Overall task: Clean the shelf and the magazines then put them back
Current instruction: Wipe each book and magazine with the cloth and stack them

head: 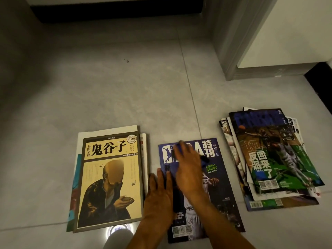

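A blue basketball magazine lies flat on the grey tiled floor in front of me. My left hand rests flat on its left edge, fingers straight. My right hand, blurred by motion, presses a dark blue cloth against the upper part of the cover with its fingers stretched out. To the left lies a pile topped by a beige book with a painted old man. To the right is a loose, fanned stack of magazines with a green and blue cover on top.
A white cabinet with a grey frame stands at the back right, and a dark gap shows to its right. A dark recess runs under furniture at the far wall. A round light glare sits on the floor near me.
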The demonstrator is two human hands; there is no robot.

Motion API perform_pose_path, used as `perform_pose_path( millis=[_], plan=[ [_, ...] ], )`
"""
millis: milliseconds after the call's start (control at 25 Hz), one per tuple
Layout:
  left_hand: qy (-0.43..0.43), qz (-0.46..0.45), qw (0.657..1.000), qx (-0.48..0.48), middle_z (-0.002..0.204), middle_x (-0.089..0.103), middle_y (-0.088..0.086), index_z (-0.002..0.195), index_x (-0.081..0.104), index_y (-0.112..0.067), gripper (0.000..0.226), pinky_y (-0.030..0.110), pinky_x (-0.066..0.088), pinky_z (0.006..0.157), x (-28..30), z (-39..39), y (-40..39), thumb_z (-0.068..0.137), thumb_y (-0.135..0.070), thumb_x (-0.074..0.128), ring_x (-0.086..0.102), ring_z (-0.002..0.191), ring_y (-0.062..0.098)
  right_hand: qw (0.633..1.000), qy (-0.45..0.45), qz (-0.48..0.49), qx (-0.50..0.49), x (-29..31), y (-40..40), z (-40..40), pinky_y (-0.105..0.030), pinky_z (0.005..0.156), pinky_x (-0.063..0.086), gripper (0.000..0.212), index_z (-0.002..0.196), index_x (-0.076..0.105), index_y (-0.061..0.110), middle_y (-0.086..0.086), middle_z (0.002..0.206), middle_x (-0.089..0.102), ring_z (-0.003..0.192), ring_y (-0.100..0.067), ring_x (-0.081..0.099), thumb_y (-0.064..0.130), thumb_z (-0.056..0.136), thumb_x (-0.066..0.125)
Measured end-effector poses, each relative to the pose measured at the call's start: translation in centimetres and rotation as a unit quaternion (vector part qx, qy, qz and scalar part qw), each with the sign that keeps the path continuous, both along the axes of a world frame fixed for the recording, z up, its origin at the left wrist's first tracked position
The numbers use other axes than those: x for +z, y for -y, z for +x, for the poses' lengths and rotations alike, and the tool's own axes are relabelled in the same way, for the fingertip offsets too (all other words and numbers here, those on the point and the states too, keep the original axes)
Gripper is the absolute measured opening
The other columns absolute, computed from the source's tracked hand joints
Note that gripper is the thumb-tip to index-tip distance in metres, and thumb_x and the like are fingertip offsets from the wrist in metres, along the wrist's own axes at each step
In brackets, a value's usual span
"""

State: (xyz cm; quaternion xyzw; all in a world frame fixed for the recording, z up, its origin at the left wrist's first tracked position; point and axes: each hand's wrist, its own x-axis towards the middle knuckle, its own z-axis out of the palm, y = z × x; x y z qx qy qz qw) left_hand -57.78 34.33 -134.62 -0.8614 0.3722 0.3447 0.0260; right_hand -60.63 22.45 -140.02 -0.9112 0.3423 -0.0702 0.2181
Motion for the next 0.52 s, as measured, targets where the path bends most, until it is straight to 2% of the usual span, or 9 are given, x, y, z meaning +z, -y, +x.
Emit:
perform_pose_path(
  millis=[80,120,160,200,280,320,360,440,520],
  plan=[
    [-0.006,-0.005,1.0,0.004,0.156,-0.029,0.01,0.149,-0.023,-0.021,0.114,0.045,0.021,0.118,0.0,0.0,0.0,0.085,-0.047,0.067,-0.019,0.145,0.037,0.986,0.026,-0.004,0.167,-0.1,0.1,0.6,-0.049,0.118,0.02,0.071,0.147,0.037,0.025,-0.001,0.157,0.028,0.145,-0.027,0.02,0.008,0.084,0.066],
    [-0.012,-0.001,1.0,-0.001,0.156,-0.029,0.01,0.149,-0.023,-0.021,0.114,0.045,0.019,0.118,0.1,0.0,-0.1,0.085,-0.046,0.067,-0.019,0.145,0.037,0.975,0.011,0.002,0.22,-0.3,1.9,0.3,-0.045,0.12,0.015,0.073,0.148,0.035,0.027,0.002,0.157,0.026,0.146,-0.023,0.017,0.005,0.084,0.065],
    [-0.015,0.004,1.0,-0.004,0.156,-0.03,0.01,0.149,-0.024,-0.021,0.114,0.045,0.017,0.118,0.1,0.0,-0.3,0.085,-0.047,0.066,-0.02,0.145,0.037,0.972,-0.007,0.012,0.233,-0.6,3.7,-0.3,-0.041,0.121,0.009,0.077,0.149,0.031,0.029,0.005,0.159,0.022,0.147,-0.02,0.012,0.001,0.084,0.063],
    [-0.018,0.007,1.0,-0.002,0.156,-0.03,0.009,0.149,-0.024,-0.021,0.114,0.046,0.015,0.119,0.2,0.0,-0.5,0.085,-0.048,0.066,-0.021,0.144,0.038,0.979,-0.027,0.02,0.201,-0.6,5.2,-1.0,-0.041,0.121,0.007,0.08,0.15,0.027,0.03,0.006,0.16,0.018,0.147,-0.018,0.008,-0.001,0.084,0.061],
    [-0.02,-0.006,1.0,0.009,0.156,-0.031,0.008,0.148,-0.025,-0.022,0.114,0.047,0.015,0.119,0.3,0.2,-0.5,0.085,-0.048,0.066,-0.022,0.144,0.037,0.997,-0.023,0.009,0.079,-0.3,6.0,-1.6,-0.047,0.12,0.014,0.079,0.15,0.026,0.03,0.005,0.16,0.017,0.148,-0.02,0.006,0.001,0.086,0.061],
    [-0.021,-0.006,1.0,0.01,0.156,-0.031,0.007,0.148,-0.025,-0.022,0.114,0.048,0.017,0.119,0.2,0.3,-0.4,0.085,-0.047,0.066,-0.022,0.144,0.037,0.998,-0.007,0.019,0.052,-0.1,5.1,-1.1,-0.048,0.119,0.018,0.076,0.149,0.03,0.029,0.004,0.16,0.018,0.148,-0.022,0.009,0.001,0.086,0.06],
    [-0.02,-0.004,1.0,0.009,0.156,-0.031,0.006,0.149,-0.025,-0.023,0.114,0.047,0.018,0.118,0.1,0.2,-0.3,0.085,-0.045,0.067,-0.022,0.144,0.037,0.997,0.003,0.031,0.077,0.1,3.8,-0.2,-0.048,0.119,0.021,0.073,0.148,0.035,0.028,0.002,0.159,0.02,0.147,-0.024,0.013,-0.001,0.085,0.06],
    [-0.008,-0.014,1.0,0.026,0.155,-0.033,0.006,0.148,-0.025,-0.022,0.116,0.047,0.017,0.118,0.6,0.1,0.1,0.084,-0.045,0.068,-0.023,0.144,0.034,0.979,0.025,0.042,0.199,-0.1,2.1,1.7,-0.046,0.117,0.025,0.072,0.145,0.042,0.027,-0.001,0.159,0.022,0.145,-0.027,0.02,-0.002,0.083,0.063],
    [0.041,-0.05,0.997,0.036,0.155,-0.03,0.009,0.151,-0.019,-0.016,0.121,0.046,0.014,0.119,0.5,-0.4,0.1,0.078,-0.053,0.07,-0.023,0.144,0.033,0.975,0.038,0.046,0.215,-0.2,2.3,3.0,-0.044,0.117,0.028,0.073,0.144,0.042,0.028,-0.004,0.157,0.023,0.144,-0.027,0.022,-0.004,0.082,0.063]
  ],
)
